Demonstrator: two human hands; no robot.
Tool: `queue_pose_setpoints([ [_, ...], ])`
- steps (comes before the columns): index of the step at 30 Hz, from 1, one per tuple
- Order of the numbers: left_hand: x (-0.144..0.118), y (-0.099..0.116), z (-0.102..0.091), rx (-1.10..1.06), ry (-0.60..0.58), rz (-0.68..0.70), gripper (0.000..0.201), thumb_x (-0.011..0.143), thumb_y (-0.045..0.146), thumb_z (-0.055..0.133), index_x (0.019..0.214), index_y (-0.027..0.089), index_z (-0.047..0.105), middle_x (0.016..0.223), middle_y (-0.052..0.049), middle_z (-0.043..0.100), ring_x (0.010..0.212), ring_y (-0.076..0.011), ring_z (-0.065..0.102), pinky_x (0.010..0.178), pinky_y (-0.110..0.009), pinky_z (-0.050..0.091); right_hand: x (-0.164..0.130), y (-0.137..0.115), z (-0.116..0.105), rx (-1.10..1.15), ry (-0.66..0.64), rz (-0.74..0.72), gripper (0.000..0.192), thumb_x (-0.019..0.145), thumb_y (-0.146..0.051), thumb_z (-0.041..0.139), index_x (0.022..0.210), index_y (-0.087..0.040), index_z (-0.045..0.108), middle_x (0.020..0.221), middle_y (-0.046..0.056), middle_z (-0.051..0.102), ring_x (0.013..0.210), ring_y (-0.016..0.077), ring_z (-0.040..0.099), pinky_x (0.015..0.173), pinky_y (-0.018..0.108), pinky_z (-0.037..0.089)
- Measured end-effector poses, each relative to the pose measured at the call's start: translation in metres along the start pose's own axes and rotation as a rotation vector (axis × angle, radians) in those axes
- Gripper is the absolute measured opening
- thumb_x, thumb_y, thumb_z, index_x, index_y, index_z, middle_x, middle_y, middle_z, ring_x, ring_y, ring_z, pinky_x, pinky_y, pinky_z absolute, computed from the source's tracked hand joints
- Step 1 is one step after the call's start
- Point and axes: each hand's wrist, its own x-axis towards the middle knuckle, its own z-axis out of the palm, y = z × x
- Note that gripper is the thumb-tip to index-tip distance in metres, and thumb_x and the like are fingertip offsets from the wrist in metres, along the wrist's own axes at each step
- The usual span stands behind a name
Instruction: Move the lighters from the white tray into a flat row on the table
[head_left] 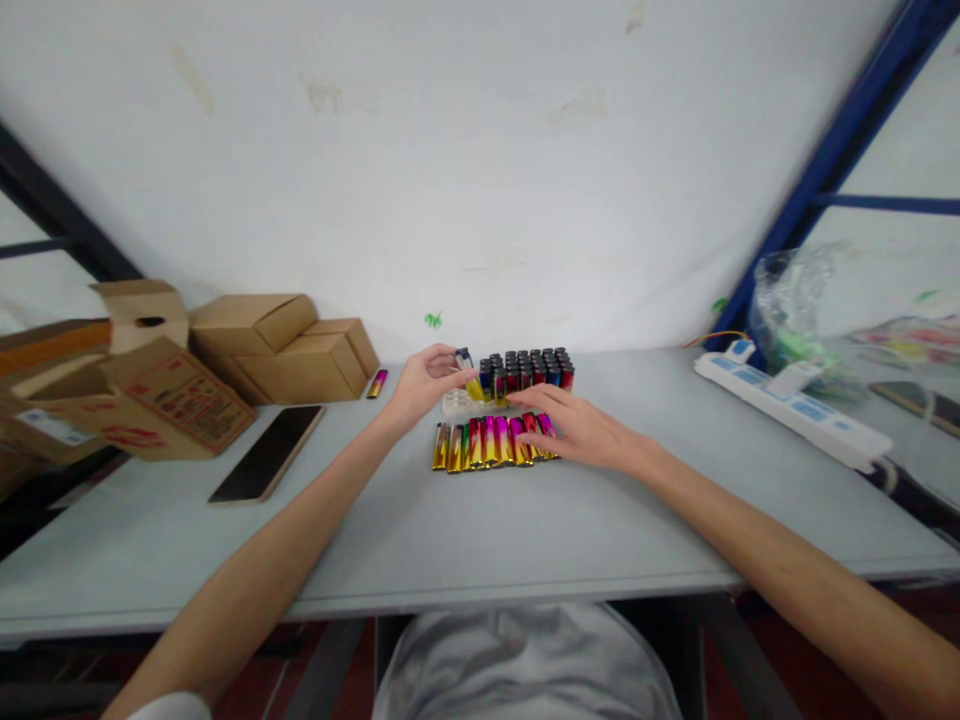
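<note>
My left hand (426, 383) is closed in a pinch on a lighter (470, 376) with a dark top and a gold lower end. The lighter tilts above the left part of a pale tray (454, 402) with round holes. Many dark-topped lighters (529, 370) stand upright in close rows in this tray. Reaching in from the right, my right hand (574, 425) has its fingertips by the tray's front edge, beside a gold-ended lighter (499, 386). Its lower finger is spread apart, over a row of shiny lighters (487, 443) lying side by side, gold, red, green and magenta.
One magenta and gold lighter (377, 384) lies apart at the left. Brown cardboard boxes (300, 360), an opened carton (180, 400) and a dark phone (270, 453) fill the left side. A white power strip (791, 408) and clear plastic bag (795, 310) are at the right.
</note>
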Motion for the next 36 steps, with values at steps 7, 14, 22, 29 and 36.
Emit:
queue_pose_setpoints([
  [7, -0.03, 0.013, 0.04, -0.126, -0.235, -0.169, 0.048, 0.065, 0.035, 0.094, 0.097, 0.017, 0.063, 0.079, 0.0, 0.072, 0.071, -0.015, 0.069, 0.069, -0.029, 0.057, 0.001, -0.005, 0.003, -0.005, 0.109, 0.015, 0.101, 0.087, -0.055, 0.075, 0.165, -0.03, 0.016, 0.163, 0.014, 0.032, 0.152, 0.0325, 0.033, 0.125, 0.057, 0.035],
  [14, -0.036, 0.008, 0.052, -0.151, -0.246, -0.237, 0.049, 0.06, 0.039, 0.097, 0.087, 0.014, 0.064, 0.077, -0.001, 0.07, 0.07, -0.0144, 0.069, 0.065, -0.028, 0.059, 0.0, -0.001, 0.009, -0.029, 0.067, 0.002, 0.102, 0.087, -0.05, 0.077, 0.165, -0.032, 0.013, 0.16, 0.013, 0.041, 0.146, 0.0331, 0.043, 0.12, 0.059, 0.041],
  [22, -0.039, 0.003, 0.058, -0.144, -0.24, -0.299, 0.055, 0.06, 0.046, 0.097, 0.09, 0.013, 0.064, 0.083, -0.005, 0.07, 0.078, -0.0189, 0.073, 0.069, -0.033, 0.065, 0.001, -0.002, 0.01, -0.041, 0.055, -0.01, 0.101, 0.085, -0.042, 0.079, 0.164, -0.031, 0.017, 0.158, 0.012, 0.044, 0.143, 0.0323, 0.045, 0.117, 0.057, 0.044],
  [29, -0.039, 0.004, 0.059, -0.148, -0.252, -0.295, 0.051, 0.065, 0.049, 0.094, 0.09, 0.013, 0.067, 0.082, -0.005, 0.071, 0.076, -0.0177, 0.072, 0.068, -0.033, 0.066, 0.003, -0.007, -0.001, -0.089, 0.075, 0.021, 0.103, 0.079, -0.042, 0.084, 0.161, -0.03, 0.023, 0.145, 0.012, 0.055, 0.129, 0.0328, 0.054, 0.109, 0.057, 0.05],
  [36, -0.024, 0.007, 0.037, -0.091, -0.125, -0.248, 0.042, 0.089, 0.056, 0.071, 0.089, 0.013, 0.067, 0.073, -0.008, 0.07, 0.064, -0.0185, 0.069, 0.051, -0.028, 0.058, -0.003, 0.002, -0.011, -0.061, 0.026, 0.086, 0.108, 0.075, -0.049, 0.085, 0.162, -0.026, 0.025, 0.139, 0.014, 0.057, 0.126, 0.0337, 0.052, 0.106, 0.056, 0.051],
])
